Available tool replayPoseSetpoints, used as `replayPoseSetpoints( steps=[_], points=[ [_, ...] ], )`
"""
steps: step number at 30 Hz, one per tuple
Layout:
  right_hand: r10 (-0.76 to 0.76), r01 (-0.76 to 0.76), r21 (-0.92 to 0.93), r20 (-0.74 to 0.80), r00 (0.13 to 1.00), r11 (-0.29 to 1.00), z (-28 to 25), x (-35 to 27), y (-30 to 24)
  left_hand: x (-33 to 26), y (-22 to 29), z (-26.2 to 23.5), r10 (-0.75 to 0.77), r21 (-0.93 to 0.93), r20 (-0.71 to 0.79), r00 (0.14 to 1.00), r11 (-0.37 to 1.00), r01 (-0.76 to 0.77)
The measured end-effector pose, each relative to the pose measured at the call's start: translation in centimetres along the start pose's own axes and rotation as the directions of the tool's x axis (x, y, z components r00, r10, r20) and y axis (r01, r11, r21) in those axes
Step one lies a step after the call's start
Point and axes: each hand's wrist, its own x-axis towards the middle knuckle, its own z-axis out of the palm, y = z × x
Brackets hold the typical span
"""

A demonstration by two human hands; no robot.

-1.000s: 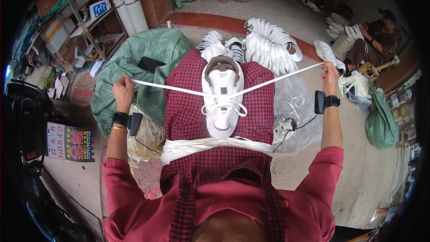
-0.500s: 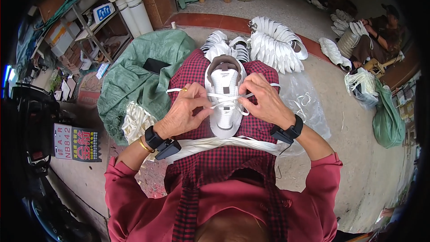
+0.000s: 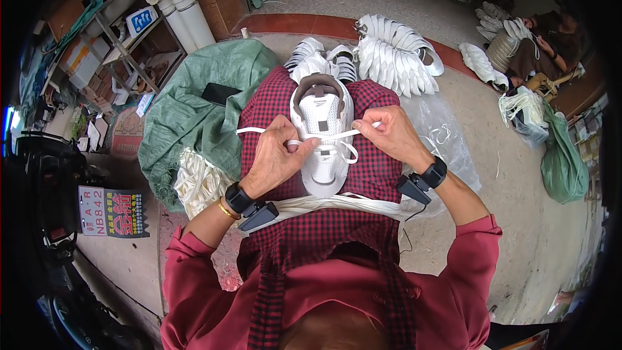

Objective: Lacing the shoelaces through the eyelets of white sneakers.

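A white mesh shoe upper point(image 3: 322, 172) with a brown-lined collar lies across my lap, its toe end nearest me. A flat white shoelace point(image 3: 337, 136) crosses over its tongue, with a loose loop on the right side. My left hand point(image 3: 271, 159) presses the lace at the left of the tongue between thumb and fingers; a free end sticks out leftward past it. My right hand point(image 3: 392, 135) is closed in a pinch on the lace, which it holds taut to the right. A bundle of white laces point(image 3: 337, 203) lies across my checked apron point(image 3: 259, 107).
White shoe uppers point(image 3: 395, 58) are stacked beyond my knees. At the left, a green woven sack point(image 3: 172, 136) bears a dark phone point(image 3: 220, 94), beside a heap of white laces point(image 3: 201, 181). Clear plastic sheeting point(image 3: 447, 149) lies at the right. Another person point(image 3: 551, 45) sits far right.
My right hand has drawn the lace out to the right and slightly up. My left thumb has come in over the lace crossing at the tongue.
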Motion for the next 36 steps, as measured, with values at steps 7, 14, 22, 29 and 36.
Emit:
replayPoseSetpoints(
  steps=[7,14,22,29,36],
  points=[
    [0.045,-0.008,0.115,-0.324,0.945,0.993,-5.4,-0.5,5.2,-0.2,0.4,0.4,0.049,0.001,-0.009,0.999,0.999,-0.049],
    [-0.312,0.243,-0.323,-0.183,0.932,0.915,-1.9,-1.6,1.1,-0.8,-1.1,-0.2,0.032,-0.101,0.005,0.999,0.994,-0.031],
    [-0.037,0.053,-0.138,0.115,0.993,0.989,1.8,-2.9,-0.7,-0.8,0.3,-0.4,0.042,-0.073,0.016,0.999,0.997,-0.041],
    [0.153,-0.256,0.662,0.211,0.966,0.705,0.0,-4.1,-1.2,-1.2,0.3,0.4,0.167,-0.114,-0.047,0.985,0.979,-0.171],
    [0.163,-0.198,0.898,0.144,0.976,0.393,1.4,-3.8,0.3,-0.8,0.5,1.1,0.287,-0.017,-0.045,0.957,0.958,-0.288]
  ],
)
